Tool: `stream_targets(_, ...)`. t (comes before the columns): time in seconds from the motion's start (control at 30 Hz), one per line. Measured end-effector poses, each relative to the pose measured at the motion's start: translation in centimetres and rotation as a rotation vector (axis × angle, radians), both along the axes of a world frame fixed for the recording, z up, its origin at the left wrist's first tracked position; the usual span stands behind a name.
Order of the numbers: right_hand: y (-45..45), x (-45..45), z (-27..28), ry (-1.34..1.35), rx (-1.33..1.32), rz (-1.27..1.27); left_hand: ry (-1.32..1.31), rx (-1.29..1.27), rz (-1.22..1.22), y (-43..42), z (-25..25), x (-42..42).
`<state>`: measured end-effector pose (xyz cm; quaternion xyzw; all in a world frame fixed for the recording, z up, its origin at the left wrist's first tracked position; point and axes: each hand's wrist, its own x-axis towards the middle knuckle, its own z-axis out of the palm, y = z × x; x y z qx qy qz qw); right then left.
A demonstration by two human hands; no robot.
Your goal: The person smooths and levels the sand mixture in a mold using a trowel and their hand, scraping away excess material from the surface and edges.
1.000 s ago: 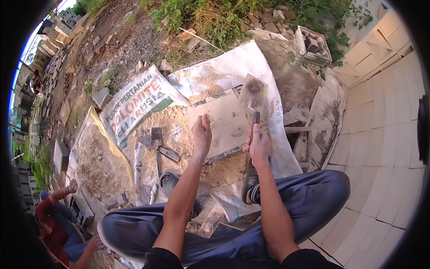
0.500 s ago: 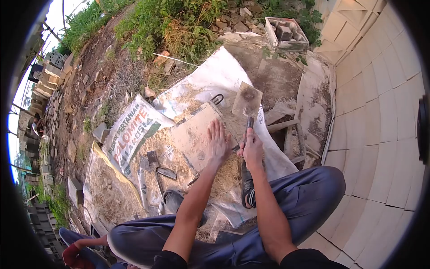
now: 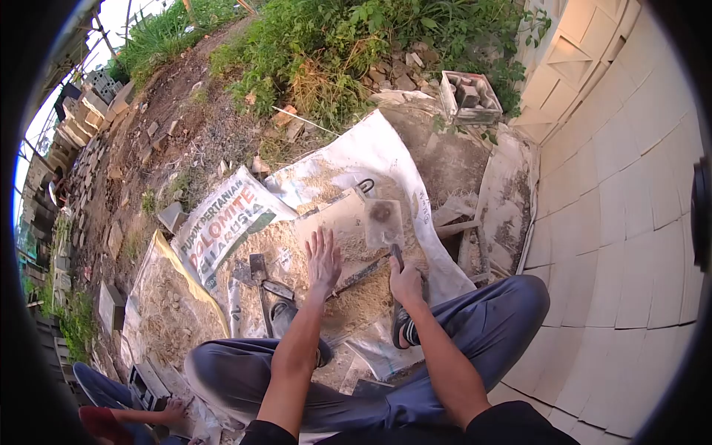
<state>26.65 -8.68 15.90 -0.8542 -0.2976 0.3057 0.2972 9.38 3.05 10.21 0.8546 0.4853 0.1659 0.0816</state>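
My right hand (image 3: 406, 283) is closed round the dark handle of a trowel (image 3: 383, 222). The trowel's flat rectangular blade lies over the right part of a pale square slab (image 3: 334, 222). Fingers spread, my left hand (image 3: 323, 261) is over the slab's near left part; whether the palm touches it is hard to tell. The slab rests on a white sack (image 3: 386, 144) strewn with sandy powder. A dark wire loop (image 3: 366, 185) shows at the slab's far edge. Left of my left hand lie a dark hand tool (image 3: 258, 271) and a short dark-edged piece (image 3: 279, 290).
A printed sack (image 3: 226, 222) lies at the left, beside a powder heap (image 3: 174, 304). A box of rubble (image 3: 469, 96) stands at the back right, before a wall of stacked pale blocks (image 3: 615, 222). Another person's hand (image 3: 176, 411) is at the lower left.
My left hand has shifted left over the slab, fingers still spread. The trowel has moved left and nearer, from beside the slab to over its right part. The view has shifted.
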Motion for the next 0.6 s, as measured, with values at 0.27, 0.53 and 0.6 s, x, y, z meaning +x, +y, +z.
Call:
stream_targets(0.27, 1.2, -1.3, 5.0, -0.236, -0.087, 0.327, 0.033, -0.315, -0.108, 0.8, 3.9, 5.9)
stream_targets(0.53, -5.6, 0.0, -0.2, -0.178, -0.059, 0.362, 0.203, -0.085, -0.223, -5.0, -0.5, 6.5)
stream_targets(0.6, -4.5, 0.8, -0.9, -0.234, 0.006, 0.417, 0.142, -0.09, -0.118, -4.4, -1.8, 5.9)
